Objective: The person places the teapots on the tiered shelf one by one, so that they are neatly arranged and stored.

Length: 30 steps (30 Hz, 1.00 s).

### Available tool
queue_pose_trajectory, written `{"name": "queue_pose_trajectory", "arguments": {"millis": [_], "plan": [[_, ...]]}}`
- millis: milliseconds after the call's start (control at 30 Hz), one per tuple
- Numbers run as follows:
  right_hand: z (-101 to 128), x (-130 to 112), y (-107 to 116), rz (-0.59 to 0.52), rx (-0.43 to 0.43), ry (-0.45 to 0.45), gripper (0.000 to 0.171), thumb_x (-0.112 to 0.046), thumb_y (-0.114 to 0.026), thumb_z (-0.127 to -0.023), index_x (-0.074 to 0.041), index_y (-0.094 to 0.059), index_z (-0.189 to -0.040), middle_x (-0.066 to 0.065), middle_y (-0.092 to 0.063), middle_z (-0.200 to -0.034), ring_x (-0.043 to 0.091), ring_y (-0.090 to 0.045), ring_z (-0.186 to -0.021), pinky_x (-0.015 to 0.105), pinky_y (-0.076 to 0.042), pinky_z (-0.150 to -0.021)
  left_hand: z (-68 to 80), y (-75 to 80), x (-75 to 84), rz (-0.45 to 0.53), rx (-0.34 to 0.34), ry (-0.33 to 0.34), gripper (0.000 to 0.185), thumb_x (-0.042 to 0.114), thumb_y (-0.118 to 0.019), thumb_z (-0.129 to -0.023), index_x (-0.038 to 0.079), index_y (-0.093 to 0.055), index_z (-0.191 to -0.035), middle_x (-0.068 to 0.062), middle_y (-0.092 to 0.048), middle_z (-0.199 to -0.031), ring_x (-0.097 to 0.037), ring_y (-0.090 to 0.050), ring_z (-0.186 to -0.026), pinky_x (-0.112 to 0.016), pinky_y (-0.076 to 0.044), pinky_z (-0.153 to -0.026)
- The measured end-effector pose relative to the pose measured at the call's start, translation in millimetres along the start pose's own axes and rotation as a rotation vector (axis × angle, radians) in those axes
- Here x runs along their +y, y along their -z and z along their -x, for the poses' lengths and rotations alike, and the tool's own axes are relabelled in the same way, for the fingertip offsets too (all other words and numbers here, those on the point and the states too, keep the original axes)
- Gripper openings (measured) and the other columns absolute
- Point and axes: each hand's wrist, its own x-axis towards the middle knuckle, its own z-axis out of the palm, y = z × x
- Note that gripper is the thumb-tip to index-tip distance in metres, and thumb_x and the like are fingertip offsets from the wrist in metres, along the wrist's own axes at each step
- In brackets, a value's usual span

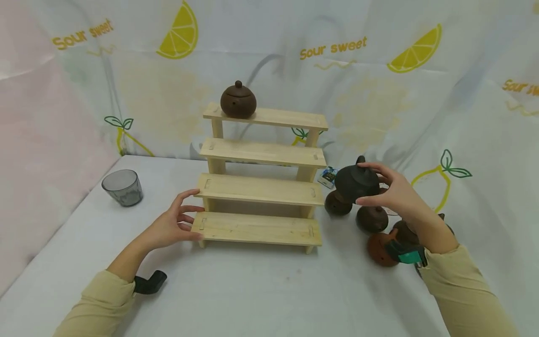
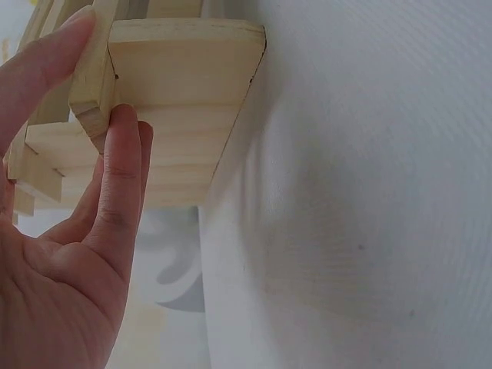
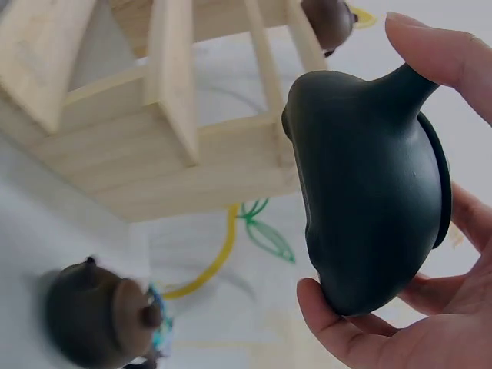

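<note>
A black teapot is held in the air by my right hand, just right of the stepped wooden shelf. In the right wrist view the teapot is tilted on its side, with thumb and fingers on opposite sides of it. My left hand grips the left end of the wooden shelf at its lowest board. The left wrist view has the thumb on one face of the board and fingertips on the other. On the top tier, at the left, a brown teapot sits upright.
Several teapots cluster at right, among them a dark brown one and a reddish one, partly behind my right forearm. A small box lies beside the shelf. At left stands a grey glass cup. Lemon-print cloth hangs behind.
</note>
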Motion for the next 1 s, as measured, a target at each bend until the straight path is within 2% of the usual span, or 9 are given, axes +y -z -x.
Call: {"name": "queue_pose_trajectory", "arguments": {"millis": [233,533,767,1000], "plan": [[-28,-30,4,-0.074,0.003,0.046,0.072,-0.009,-0.078,-0.075,-0.022,-0.043,-0.137,0.005,-0.03,-0.143,0.031,-0.037,-0.122,0.028,-0.047,-0.074,2.1,1.3,0.7,-0.011,0.002,0.004,0.105,0.005,-0.081,-0.07,0.024,-0.012,-0.146,-0.027,-0.045,-0.13,-0.03,-0.057,-0.095,-0.029,-0.051,-0.072],[-63,-62,5,-0.152,-0.017,0.122,0.067,-0.005,-0.075,-0.076,-0.022,-0.047,-0.134,0.004,-0.033,-0.142,0.026,-0.041,-0.113,0.028,-0.046,-0.074,0.8,1.2,0.2,-0.014,0.001,0.005,0.105,0.004,-0.081,-0.069,0.024,-0.012,-0.146,-0.027,-0.045,-0.13,-0.03,-0.057,-0.095,-0.029,-0.051,-0.072],[-93,-77,2,-0.138,-0.041,0.127,0.066,-0.008,-0.076,-0.076,-0.021,-0.047,-0.134,0.004,-0.033,-0.142,0.027,-0.043,-0.11,0.032,-0.043,-0.079,0.5,-0.1,0.1,-0.004,0.002,0.015,0.105,0.004,-0.081,-0.069,0.024,-0.012,-0.146,-0.028,-0.045,-0.13,-0.029,-0.058,-0.095,-0.03,-0.051,-0.071],[-118,-89,-2,-0.223,-0.071,0.148,0.064,-0.002,-0.074,-0.076,-0.017,-0.047,-0.133,0.006,-0.033,-0.14,0.028,-0.046,-0.106,0.027,-0.045,-0.079,0.6,0.6,-0.2,-0.023,0.011,0.021,0.105,0.004,-0.082,-0.069,0.024,-0.012,-0.146,-0.027,-0.045,-0.13,-0.029,-0.058,-0.095,-0.029,-0.051,-0.072]]}}
